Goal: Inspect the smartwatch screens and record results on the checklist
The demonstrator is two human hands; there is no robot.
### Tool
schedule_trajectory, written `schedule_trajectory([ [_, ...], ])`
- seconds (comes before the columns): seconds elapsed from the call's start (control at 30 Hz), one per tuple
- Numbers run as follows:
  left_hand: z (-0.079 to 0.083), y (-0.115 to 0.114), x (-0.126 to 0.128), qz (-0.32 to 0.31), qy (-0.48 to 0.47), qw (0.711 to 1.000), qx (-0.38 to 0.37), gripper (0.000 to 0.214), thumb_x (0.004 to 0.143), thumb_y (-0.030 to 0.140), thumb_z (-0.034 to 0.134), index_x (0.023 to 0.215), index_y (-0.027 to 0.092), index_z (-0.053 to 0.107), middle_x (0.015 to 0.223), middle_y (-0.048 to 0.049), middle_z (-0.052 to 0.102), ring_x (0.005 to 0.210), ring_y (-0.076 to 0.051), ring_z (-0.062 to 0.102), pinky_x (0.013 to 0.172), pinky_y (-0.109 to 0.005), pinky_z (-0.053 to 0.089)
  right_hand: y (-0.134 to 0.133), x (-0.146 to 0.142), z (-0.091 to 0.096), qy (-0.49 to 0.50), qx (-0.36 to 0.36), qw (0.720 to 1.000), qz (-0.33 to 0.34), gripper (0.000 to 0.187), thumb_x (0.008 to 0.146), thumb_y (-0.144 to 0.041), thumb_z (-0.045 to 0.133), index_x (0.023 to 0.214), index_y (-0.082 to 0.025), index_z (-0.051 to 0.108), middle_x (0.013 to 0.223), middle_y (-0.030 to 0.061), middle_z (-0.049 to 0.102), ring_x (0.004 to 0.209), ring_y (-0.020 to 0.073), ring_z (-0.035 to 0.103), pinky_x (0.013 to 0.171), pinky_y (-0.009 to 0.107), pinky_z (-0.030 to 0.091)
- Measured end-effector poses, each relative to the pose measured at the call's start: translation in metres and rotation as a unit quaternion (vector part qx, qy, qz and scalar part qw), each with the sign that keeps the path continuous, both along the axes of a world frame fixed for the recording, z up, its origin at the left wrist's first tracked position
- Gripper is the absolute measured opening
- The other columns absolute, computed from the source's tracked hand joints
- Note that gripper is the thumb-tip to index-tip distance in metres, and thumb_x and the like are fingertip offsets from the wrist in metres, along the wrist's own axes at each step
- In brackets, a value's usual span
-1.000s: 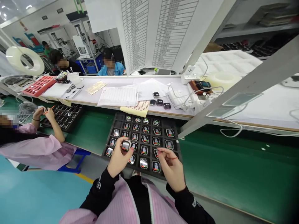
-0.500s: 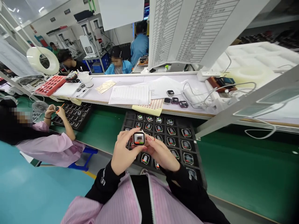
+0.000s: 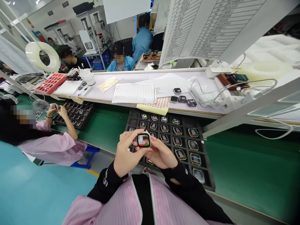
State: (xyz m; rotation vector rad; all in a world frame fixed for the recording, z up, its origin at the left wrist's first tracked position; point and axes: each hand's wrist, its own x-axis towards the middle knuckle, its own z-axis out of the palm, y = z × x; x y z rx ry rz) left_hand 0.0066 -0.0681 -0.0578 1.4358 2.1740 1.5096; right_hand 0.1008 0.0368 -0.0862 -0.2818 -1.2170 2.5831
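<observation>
A small square smartwatch body [image 3: 143, 140] with a lit screen is held up in front of me by both hands. My left hand [image 3: 126, 153] grips its left side with thumb and fingers. From the right, my right hand [image 3: 161, 153] pinches the watch body with its fingertips. Right beneath my hands lies a black tray [image 3: 206, 175] on the green belt [image 3: 246, 162], filled with several more watch bodies [image 3: 177, 130] with lit screens.
A white shelf [image 3: 206, 87] behind the belt carries papers [image 3: 134, 93], three loose watch bodies [image 3: 182, 99] and cables [image 3: 217, 90]. At left a co-worker [image 3: 47, 143] in pink handles a part over a second black tray [image 3: 76, 112]. A red tray [image 3: 50, 83] sits farther left.
My left hand lifted a watch body from the tray, and my right hand came over to grip it too. The watch is now held slightly higher, with its screen showing a different picture.
</observation>
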Motion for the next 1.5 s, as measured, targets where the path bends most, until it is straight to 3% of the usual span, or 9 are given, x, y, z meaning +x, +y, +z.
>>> schedule_trajectory([
  [0.23, -0.005, 0.007, 0.01, 0.0, 0.009, 1.0, -0.001, 0.048, 0.078, 0.025, 0.078, 0.123, 0.028, 0.061, 0.113, -0.003, 0.069, 0.106, -0.02, 0.061, 0.096, -0.034, 0.047, 0.005, 0.009, -0.003, -0.002, -0.041, 0.999, 0.001, 0.044, 0.077, -0.057, 0.071, 0.102, -0.02, 0.068, 0.093, 0.0089, 0.072, 0.082, 0.0245, 0.071, 0.082, 0.041, 0.058],
  [0.43, -0.006, 0.011, 0.019, 0.013, 0.022, 1.0, -0.005, 0.05, 0.079, 0.027, 0.077, 0.125, 0.027, 0.06, 0.113, -0.0035, 0.069, 0.104, -0.019, 0.062, 0.094, -0.033, 0.047, 0.012, 0.017, -0.011, 0.028, -0.088, 0.995, 0.03, 0.04, 0.082, -0.049, 0.073, 0.11, -0.02, 0.068, 0.095, 0.0067, 0.072, 0.085, 0.0214, 0.07, 0.083, 0.034, 0.056],
  [0.83, -0.009, 0.024, 0.029, 0.0, 0.004, 1.0, -0.009, 0.055, 0.077, 0.023, 0.078, 0.128, 0.027, 0.059, 0.112, -0.0019, 0.069, 0.104, -0.017, 0.062, 0.096, -0.03, 0.048, 0.021, 0.031, -0.014, 0.032, -0.103, 0.994, 0.024, 0.032, 0.085, -0.048, 0.073, 0.103, -0.021, 0.069, 0.099, 0.005, 0.072, 0.086, 0.0192, 0.07, 0.08, 0.028, 0.055],
  [1.07, -0.016, 0.029, 0.028, -0.016, -0.018, 1.0, -0.015, 0.057, 0.076, 0.022, 0.079, 0.129, 0.028, 0.059, 0.11, -0.0011, 0.068, 0.102, -0.017, 0.061, 0.096, -0.029, 0.047, 0.023, 0.033, -0.017, -0.003, -0.091, 0.996, -0.003, 0.039, 0.083, -0.052, 0.072, 0.107, -0.022, 0.068, 0.102, 0.0064, 0.072, 0.09, 0.0216, 0.07, 0.085, 0.034, 0.055],
  [1.23, -0.019, 0.025, 0.016, -0.008, -0.037, 0.999, -0.024, 0.056, 0.076, 0.022, 0.078, 0.128, 0.029, 0.059, 0.114, -0.0014, 0.068, 0.103, -0.017, 0.061, 0.096, -0.03, 0.046, 0.018, 0.02, -0.023, -0.02, -0.087, 0.996, -0.014, 0.038, 0.082, -0.054, 0.073, 0.104, -0.023, 0.069, 0.104, 0.0071, 0.072, 0.096, 0.025, 0.069, 0.086, 0.038, 0.056],
  [1.33, -0.024, 0.016, 0.003, 0.012, -0.057, 0.997, -0.049, 0.053, 0.077, 0.023, 0.077, 0.126, 0.031, 0.059, 0.115, -0.0009, 0.068, 0.105, -0.018, 0.061, 0.096, -0.031, 0.046, 0.013, 0.005, -0.029, -0.031, -0.056, 0.998, -0.017, 0.041, 0.083, -0.055, 0.073, 0.108, -0.022, 0.071, 0.105, 0.0076, 0.072, 0.096, 0.0244, 0.068, 0.088, 0.038, 0.056],
  [1.5, -0.047, -0.011, -0.035, 0.066, -0.147, 0.984, -0.078, 0.046, 0.079, 0.024, 0.073, 0.123, 0.03, 0.059, 0.123, -0.0021, 0.065, 0.106, -0.018, 0.06, 0.095, -0.033, 0.046, 0.019, -0.012, -0.049, -0.099, 0.1, 0.99, -0.022, 0.054, 0.085, -0.062, 0.068, 0.118, -0.02, 0.071, 0.1, 0.0092, 0.073, 0.088, 0.0215, 0.069, 0.088, 0.039, 0.056],
])
